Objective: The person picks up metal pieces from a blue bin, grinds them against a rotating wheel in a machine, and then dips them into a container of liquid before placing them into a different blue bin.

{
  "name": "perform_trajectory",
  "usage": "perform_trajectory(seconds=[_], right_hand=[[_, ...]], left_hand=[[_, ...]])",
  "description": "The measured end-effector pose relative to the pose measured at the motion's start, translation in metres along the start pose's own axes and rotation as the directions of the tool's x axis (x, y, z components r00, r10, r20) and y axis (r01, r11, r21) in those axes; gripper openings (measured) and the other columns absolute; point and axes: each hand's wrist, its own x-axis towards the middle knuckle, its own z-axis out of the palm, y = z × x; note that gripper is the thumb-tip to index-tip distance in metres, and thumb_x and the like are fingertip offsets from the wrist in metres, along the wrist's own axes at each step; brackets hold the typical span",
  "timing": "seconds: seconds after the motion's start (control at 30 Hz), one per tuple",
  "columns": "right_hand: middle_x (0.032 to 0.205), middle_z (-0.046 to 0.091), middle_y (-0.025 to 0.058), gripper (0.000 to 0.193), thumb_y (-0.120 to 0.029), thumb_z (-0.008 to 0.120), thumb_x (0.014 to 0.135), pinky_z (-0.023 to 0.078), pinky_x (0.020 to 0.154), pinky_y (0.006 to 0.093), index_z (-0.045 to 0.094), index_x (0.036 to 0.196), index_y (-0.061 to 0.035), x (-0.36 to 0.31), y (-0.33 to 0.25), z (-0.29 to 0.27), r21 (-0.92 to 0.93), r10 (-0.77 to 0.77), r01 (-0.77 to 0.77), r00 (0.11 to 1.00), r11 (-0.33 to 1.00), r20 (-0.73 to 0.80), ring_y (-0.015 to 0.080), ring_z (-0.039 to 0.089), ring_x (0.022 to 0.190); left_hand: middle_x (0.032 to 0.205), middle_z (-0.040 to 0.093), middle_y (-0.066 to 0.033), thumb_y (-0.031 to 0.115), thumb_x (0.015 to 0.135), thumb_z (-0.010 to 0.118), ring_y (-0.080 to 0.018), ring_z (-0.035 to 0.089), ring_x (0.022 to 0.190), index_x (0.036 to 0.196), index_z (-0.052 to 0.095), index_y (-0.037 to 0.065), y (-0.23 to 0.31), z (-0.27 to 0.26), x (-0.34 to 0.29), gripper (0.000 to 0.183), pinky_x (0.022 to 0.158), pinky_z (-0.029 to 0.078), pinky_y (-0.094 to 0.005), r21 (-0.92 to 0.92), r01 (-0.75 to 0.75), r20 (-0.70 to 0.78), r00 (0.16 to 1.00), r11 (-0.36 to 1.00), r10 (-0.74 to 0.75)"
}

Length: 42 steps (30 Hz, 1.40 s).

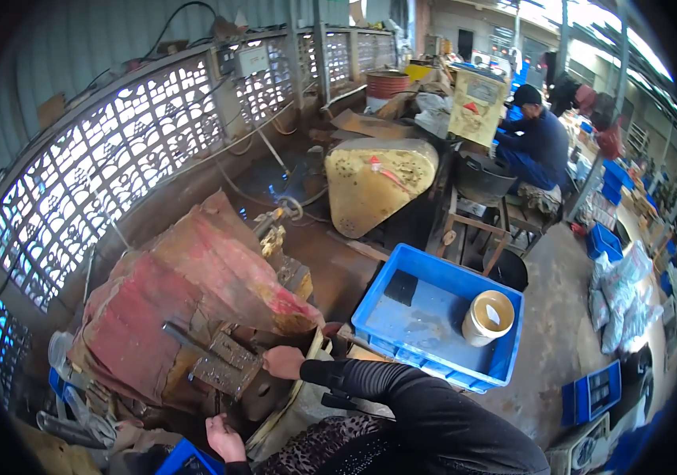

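My right hand is closed in a fist beside a dirty, wet-looking metal block on a machine. What is inside that fist cannot be seen. Lower down, my left hand has its fingers curled together below the block's near end, close to a thin dark piece. Whether the fingers hold it is too small to tell. A metal bar slants up and left from the block. Stained reddish cloth drapes over the machine behind, and a round dark metal part lies between my hands.
A blue crate at my right holds a white bucket and a dark flat piece. A yellowish machine cover stands ahead. Another person sits working at the far right. Part of a blue bin shows beside my left hand.
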Motion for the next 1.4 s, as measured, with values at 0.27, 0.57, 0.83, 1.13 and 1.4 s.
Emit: perform_trajectory(seconds=[0.27,0.57,0.83,1.13,1.4], right_hand=[[0.079,0.066,0.0193,0.036,-0.04,0.059,0.085,0.053,0.07,0.0474,0.067,0.078,-0.0052,0.009,0.015,0.01,-0.164,-0.269,0.262,0.963,0.951,-0.023,0.0368,0.066,0.079],[0.083,0.066,0.0208,0.039,-0.043,0.066,0.084,0.049,0.071,0.0493,0.065,0.083,-0.0044,0.011,0.009,0.004,-0.069,-0.09,0.089,0.996,0.994,-0.02,0.0403,0.064,0.084],[0.079,0.067,0.0193,0.034,-0.037,0.073,0.081,0.05,0.07,0.0412,0.067,0.084,-0.0031,0.021,-0.009,-0.013,0.149,-0.066,0.076,0.995,0.986,-0.074,0.0345,0.066,0.079],[0.088,0.069,0.015,0.035,-0.03,0.071,0.086,0.05,0.074,0.0352,0.064,0.105,-0.0021,0.082,-0.126,-0.072,0.249,-0.294,0.413,0.867,0.876,-0.403,0.0223,0.066,0.08],[0.095,0.07,0.0189,0.045,-0.045,0.065,0.087,0.051,0.08,0.0453,0.063,0.117,-0.0114,0.113,-0.191,-0.061,-0.158,-0.447,0.419,0.807,0.894,-0.387,0.0376,0.066,0.093]], left_hand=[[0.087,0.06,-0.0144,-0.003,0.076,0.056,-0.0363,0.061,0.08,0.089,0.067,0.007,0.004,-0.004,-0.001,0.019,0.069,0.049,-0.0438,0.078,0.061,-0.033,0.998,0.995,-0.058],[0.083,0.059,-0.0152,-0.001,0.073,0.059,-0.0354,0.063,0.073,0.09,0.067,0.006,0.0,-0.005,-0.004,0.02,0.066,0.052,-0.0428,0.065,0.083,-0.078,0.994,0.994,-0.078],[0.081,0.058,-0.0155,0.001,0.074,0.059,-0.0354,0.062,0.07,0.088,0.066,0.005,-0.002,-0.004,-0.004,0.016,0.062,0.051,-0.0432,0.068,0.071,-0.066,0.996,0.995,-0.067],[0.079,0.056,-0.0158,0.0,0.071,0.058,-0.0367,0.061,0.071,0.085,0.063,0.004,-0.003,-0.002,-0.006,0.015,0.063,0.05,-0.0446,0.073,0.06,-0.039,0.998,0.996,-0.057],[0.079,0.054,-0.0137,0.002,0.068,0.059,-0.035,0.06,0.071,0.082,0.059,0.006,-0.003,-0.004,-0.007,0.014,0.062,0.05,-0.0437,0.103,0.067,-0.002,0.998,0.992,-0.067]])
